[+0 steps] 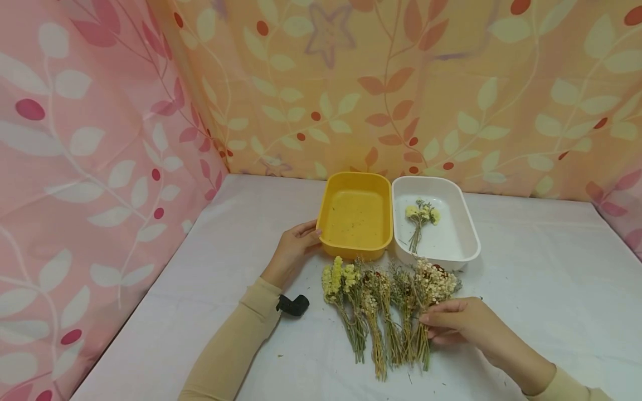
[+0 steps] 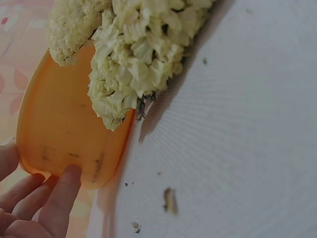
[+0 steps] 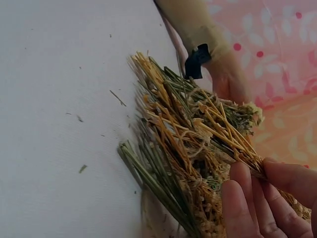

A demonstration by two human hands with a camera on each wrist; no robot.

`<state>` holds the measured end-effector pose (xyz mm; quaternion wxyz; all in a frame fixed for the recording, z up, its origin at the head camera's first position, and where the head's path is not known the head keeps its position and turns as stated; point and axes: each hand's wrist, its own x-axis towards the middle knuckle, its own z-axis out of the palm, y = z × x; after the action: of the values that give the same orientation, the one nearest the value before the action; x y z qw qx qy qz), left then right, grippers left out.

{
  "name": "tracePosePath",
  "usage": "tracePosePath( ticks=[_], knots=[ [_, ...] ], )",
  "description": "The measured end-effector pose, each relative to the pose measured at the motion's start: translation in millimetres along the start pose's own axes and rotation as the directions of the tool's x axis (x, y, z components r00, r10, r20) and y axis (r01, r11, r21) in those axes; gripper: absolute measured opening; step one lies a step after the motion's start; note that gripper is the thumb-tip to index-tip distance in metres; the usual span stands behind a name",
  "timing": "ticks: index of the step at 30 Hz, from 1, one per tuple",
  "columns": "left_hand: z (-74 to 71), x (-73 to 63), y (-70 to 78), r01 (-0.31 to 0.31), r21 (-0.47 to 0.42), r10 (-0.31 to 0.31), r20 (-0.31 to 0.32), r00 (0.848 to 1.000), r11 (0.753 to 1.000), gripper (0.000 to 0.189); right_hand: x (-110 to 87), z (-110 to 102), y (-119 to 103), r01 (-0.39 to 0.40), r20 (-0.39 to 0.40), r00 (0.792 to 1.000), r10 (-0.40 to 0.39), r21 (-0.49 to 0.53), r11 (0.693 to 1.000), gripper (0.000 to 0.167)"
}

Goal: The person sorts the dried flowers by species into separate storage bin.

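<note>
My left hand (image 1: 295, 250) touches the left front corner of an orange-yellow container (image 1: 325, 200); in the left wrist view its extended fingers (image 2: 59, 203) lie against the outer wall. With thumb and fingers, my right hand (image 1: 463, 323) pinches the stems of a dried flower bunch (image 1: 435, 285) with small cream blooms. The right wrist view shows these stems (image 3: 233, 144) between thumb and fingertips. Beside it, several tied dried bunches lie in a row, with a pale yellow-flowered bunch (image 1: 337, 281) at the left end.
A white container (image 1: 471, 231) stands right of the orange-yellow one, with a small yellow-flowered bunch (image 1: 421, 214) inside. A black strap piece (image 1: 293, 306) sits by the left cuff. Plant crumbs dot the white cloth (image 1: 281, 356). Patterned curtains (image 1: 351, 111) border the back and sides.
</note>
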<state>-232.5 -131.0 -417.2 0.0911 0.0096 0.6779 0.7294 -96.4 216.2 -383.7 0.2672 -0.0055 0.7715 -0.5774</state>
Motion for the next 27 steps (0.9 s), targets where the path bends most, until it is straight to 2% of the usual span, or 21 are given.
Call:
tracePosePath(
  ticks=[11, 17, 27],
  knots=[
    [1.0, 0.6, 1.0, -0.002, 0.008, 0.002, -0.009, 1.0, 1.0, 0.049, 7.4, -15, -28, 0.034, -0.005, 0.999, -0.034, -0.063, 0.997, 0.036],
    [1.0, 1.0, 1.2, 0.002, 0.003, -0.002, -0.008, 1.0, 1.0, 0.049, 17.6, -21, -43, 0.091, 0.006, 0.996, -0.091, -0.059, 0.994, 0.034],
    [0.4, -0.5, 0.9, 0.001, -0.006, -0.001, -0.002, 1.0, 1.0, 0.048, 38.1, -27, -75, 0.129, 0.013, 0.992, -0.128, -0.034, 0.991, 0.033]
  ],
)
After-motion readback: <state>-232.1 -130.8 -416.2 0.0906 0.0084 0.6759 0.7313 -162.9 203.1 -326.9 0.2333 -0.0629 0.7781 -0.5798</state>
